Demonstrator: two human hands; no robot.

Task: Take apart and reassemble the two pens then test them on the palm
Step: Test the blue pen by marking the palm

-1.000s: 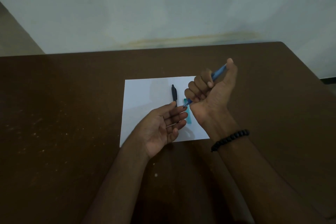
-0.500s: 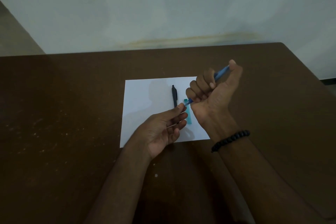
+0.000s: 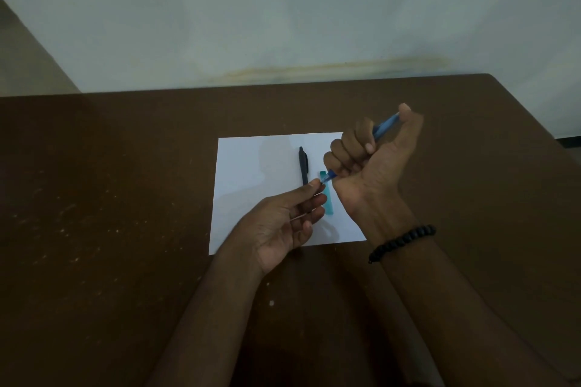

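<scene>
My right hand (image 3: 374, 163) is closed in a fist around a blue pen (image 3: 382, 127), thumb on its upper end, tip pointing down-left. The pen's tip meets the fingertips of my left hand (image 3: 283, 223), which is held palm up with fingers loosely curled and holds nothing. A black pen (image 3: 303, 165) lies on the white paper sheet (image 3: 251, 173), just left of the hands. A teal pen piece (image 3: 328, 201) lies on the paper between my two hands, partly hidden.
The paper rests on a dark brown table (image 3: 110, 214) whose far edge meets a pale wall (image 3: 283, 9). A black bead bracelet (image 3: 402, 242) circles my right wrist. The table's right corner is at the upper right.
My left hand has curled its fingers and risen slightly toward the pen tip. My right hand has shifted a little to the right with the blue pen.
</scene>
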